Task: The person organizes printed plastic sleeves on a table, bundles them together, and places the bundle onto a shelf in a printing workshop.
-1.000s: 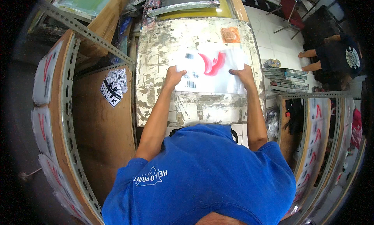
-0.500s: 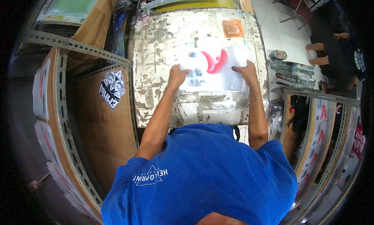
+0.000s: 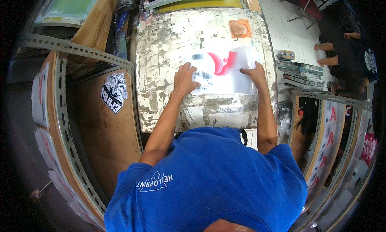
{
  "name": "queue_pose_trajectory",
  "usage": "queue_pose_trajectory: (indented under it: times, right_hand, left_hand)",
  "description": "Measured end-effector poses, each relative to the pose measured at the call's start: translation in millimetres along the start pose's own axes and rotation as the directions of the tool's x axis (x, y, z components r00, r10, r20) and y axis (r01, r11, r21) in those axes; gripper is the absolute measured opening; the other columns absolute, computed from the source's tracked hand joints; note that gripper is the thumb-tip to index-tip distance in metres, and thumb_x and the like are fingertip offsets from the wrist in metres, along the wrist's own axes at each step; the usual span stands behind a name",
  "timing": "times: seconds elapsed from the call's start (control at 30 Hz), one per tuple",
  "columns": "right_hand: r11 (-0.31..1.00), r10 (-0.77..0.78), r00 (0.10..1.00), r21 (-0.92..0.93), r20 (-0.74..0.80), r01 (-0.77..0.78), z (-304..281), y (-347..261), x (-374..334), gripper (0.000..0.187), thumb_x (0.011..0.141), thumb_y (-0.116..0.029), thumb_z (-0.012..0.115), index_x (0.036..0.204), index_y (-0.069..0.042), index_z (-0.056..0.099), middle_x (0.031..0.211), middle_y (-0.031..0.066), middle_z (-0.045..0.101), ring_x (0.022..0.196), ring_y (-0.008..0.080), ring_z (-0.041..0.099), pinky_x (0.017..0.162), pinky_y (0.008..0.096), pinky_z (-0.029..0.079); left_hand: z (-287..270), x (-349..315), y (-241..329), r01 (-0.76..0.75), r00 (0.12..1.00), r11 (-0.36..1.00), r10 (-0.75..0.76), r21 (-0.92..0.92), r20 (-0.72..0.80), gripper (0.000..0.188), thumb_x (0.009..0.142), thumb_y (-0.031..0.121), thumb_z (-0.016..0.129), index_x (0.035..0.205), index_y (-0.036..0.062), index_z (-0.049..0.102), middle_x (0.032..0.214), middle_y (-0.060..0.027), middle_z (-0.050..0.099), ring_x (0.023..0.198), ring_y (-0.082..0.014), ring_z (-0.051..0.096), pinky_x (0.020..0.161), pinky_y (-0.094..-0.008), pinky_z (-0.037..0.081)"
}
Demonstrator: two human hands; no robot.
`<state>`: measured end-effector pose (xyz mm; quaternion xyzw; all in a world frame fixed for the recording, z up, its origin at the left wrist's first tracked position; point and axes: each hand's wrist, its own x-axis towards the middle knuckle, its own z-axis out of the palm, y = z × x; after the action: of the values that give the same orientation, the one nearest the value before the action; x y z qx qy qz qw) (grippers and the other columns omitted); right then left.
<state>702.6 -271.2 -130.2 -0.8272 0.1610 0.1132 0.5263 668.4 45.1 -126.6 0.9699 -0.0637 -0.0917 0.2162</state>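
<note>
A pale, partly see-through plastic sheet [image 3: 237, 85] lies on the paint-stained table top [image 3: 161, 35]. It has a red curved mark and dark smeared print, both blurred; whether it is one sheet or a stack I cannot tell. My right hand [image 3: 255, 74] grips its right edge, thumb on top. At the left edge, my left hand [image 3: 185, 78] has thumb and fingers apart, curved around the border and touching it.
An orange square item [image 3: 240, 28] lies near the table's far right corner. Framed screens [image 3: 193, 3] stand beyond the far edge. Metal-framed shelves [image 3: 100, 55] flank me on both sides. A tin [image 3: 286, 55] and stacked frames [image 3: 301, 76] are at right, near another person [image 3: 354, 51].
My left hand has loosened its pinch and turned, its fingers now spread at the sheet's left edge. The right hand stays in place on the sheet.
</note>
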Motion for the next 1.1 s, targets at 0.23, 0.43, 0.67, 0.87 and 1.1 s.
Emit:
queue_pose_trajectory:
  times: [0.23,0.43,0.67,0.87,1.1]
  right_hand:
    - [0.727,-0.359,0.860,-0.687,-0.362,0.014,18,-58,-44,0.055,0.074,-0.021,0.081,0.118,0.002,0.058,0.115,0.0209,0.063,0.105,0.0353,0.060,0.088,0.0415,0.050]
    - [0.573,-0.718,0.694,-0.515,0.060,0.637,120,-69,-38,0.061,0.080,-0.024,0.071,0.133,-0.005,0.050,0.136,0.0169,0.049,0.125,0.0387,0.045,0.099,0.0504,0.040]
    - [0.409,-0.577,0.779,-0.739,0.245,0.535,154,-18,-29,0.058,0.093,-0.047,0.051,0.143,-0.019,0.046,0.154,0.0136,0.032,0.144,0.0401,0.022,0.109,0.0713,0.011]
    - [0.474,-0.598,0.799,-0.777,0.061,0.414,109,-13,8,0.053,0.087,-0.034,0.061,0.132,-0.007,0.052,0.141,0.0159,0.044,0.134,0.0391,0.035,0.108,0.0636,0.023]
    - [0.442,-0.683,0.720,-0.717,0.120,0.539,91,-28,60,0.040,0.083,-0.027,0.067,0.117,-0.009,0.059,0.116,0.0121,0.057,0.115,0.0316,0.049,0.096,0.0517,0.036]
  left_hand:
    - [10,-4,-3,0.016,0.999,0.999,-0.017,-0.036,-0.046,0.064,0.058,0.021,0.088,0.116,0.0144,0.063,0.136,-0.0096,0.048,0.126,-0.0291,0.044,0.096,-0.0456,0.041]
    - [11,-3,0,0.020,0.998,1.000,-0.021,-0.020,-0.051,0.063,0.057,0.020,0.088,0.115,0.0140,0.064,0.135,-0.0069,0.049,0.127,-0.0288,0.045,0.097,-0.0470,0.042]
    - [12,-3,-3,0.027,0.998,0.999,-0.030,-0.040,-0.063,0.062,0.056,0.017,0.087,0.113,0.0130,0.064,0.137,-0.0069,0.048,0.127,-0.0292,0.045,0.095,-0.0464,0.043]
    - [4,-3,5,0.050,0.999,0.998,-0.050,-0.028,-0.015,0.062,0.059,0.019,0.086,0.116,0.0122,0.063,0.139,-0.0085,0.046,0.128,-0.0301,0.043,0.097,-0.0460,0.042]
    - [-1,-17,39,-0.120,0.990,0.992,0.122,0.030,-0.076,0.073,0.056,0.024,0.088,0.122,0.0116,0.058,0.142,-0.0107,0.044,0.129,-0.0315,0.041,0.100,-0.0462,0.038]
